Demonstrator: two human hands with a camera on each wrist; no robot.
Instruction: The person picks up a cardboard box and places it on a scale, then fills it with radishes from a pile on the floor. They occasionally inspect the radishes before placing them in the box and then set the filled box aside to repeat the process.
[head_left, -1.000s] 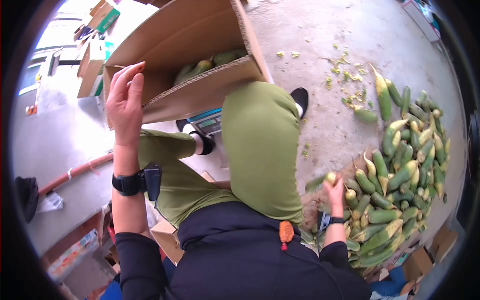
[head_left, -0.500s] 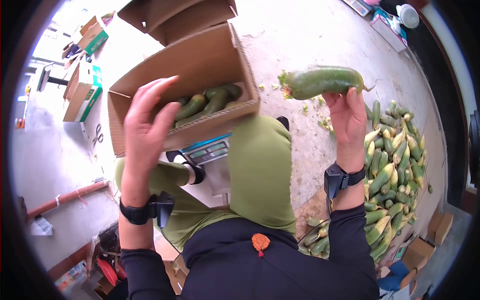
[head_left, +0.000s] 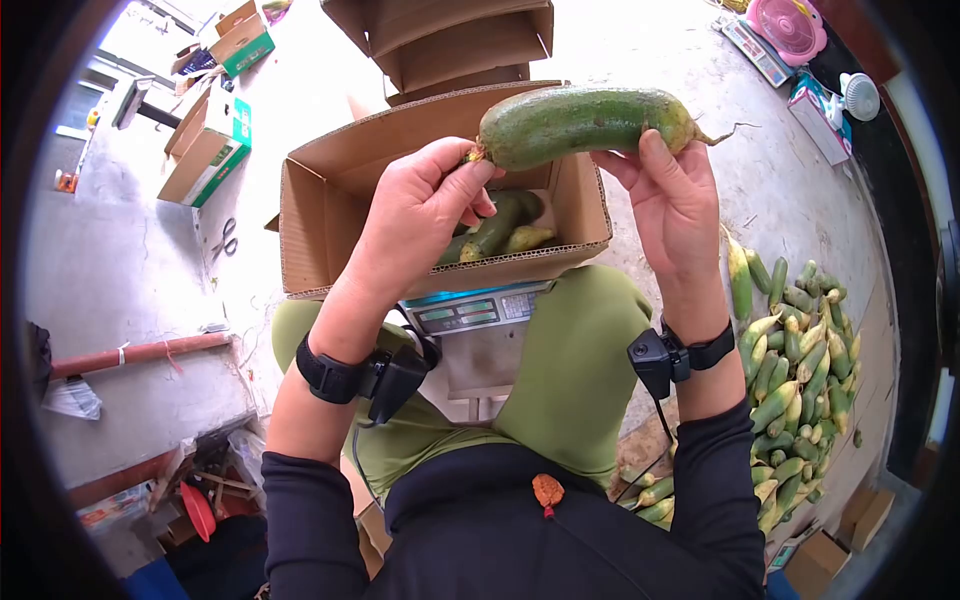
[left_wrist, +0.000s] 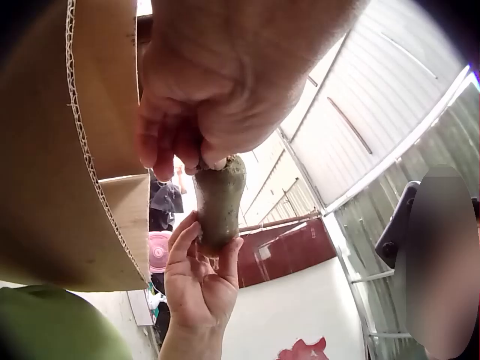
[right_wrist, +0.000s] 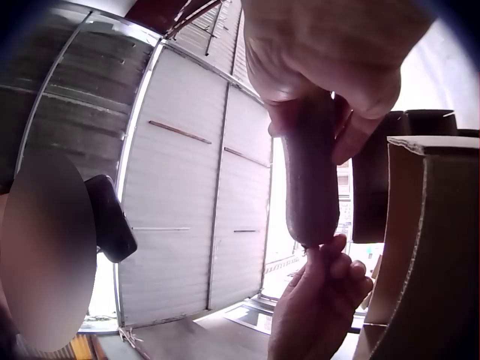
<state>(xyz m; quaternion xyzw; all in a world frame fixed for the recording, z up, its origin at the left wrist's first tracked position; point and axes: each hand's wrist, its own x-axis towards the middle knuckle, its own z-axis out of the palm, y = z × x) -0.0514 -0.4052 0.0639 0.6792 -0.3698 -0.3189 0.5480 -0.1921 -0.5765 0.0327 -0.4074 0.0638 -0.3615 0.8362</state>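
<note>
A large green radish [head_left: 590, 125] is held level above the front of an open cardboard box [head_left: 440, 268]. Its thin root end, on the right, is in my right hand [head_left: 672, 205], the thumb on the near side and the fingers beneath. At the leafy stub on the left end, my left hand [head_left: 415, 215] pinches with thumb and curled fingers. The left wrist view shows that pinch close up on the cut top of the radish [left_wrist: 220, 195]. Several more green radishes [head_left: 495, 228] lie inside the box.
The box stands on a digital scale [head_left: 475, 312] between the person's knees. A big heap of radishes [head_left: 800, 370] covers the floor at right. Scissors [head_left: 228, 238] lie at left, near green-and-white cartons [head_left: 215, 150]. A pink fan [head_left: 785, 30] stands at the far right.
My right hand has lifted the radish from the heap and brought it left, over the box. The left hand has moved right and now pinches the radish's leafy end.
</note>
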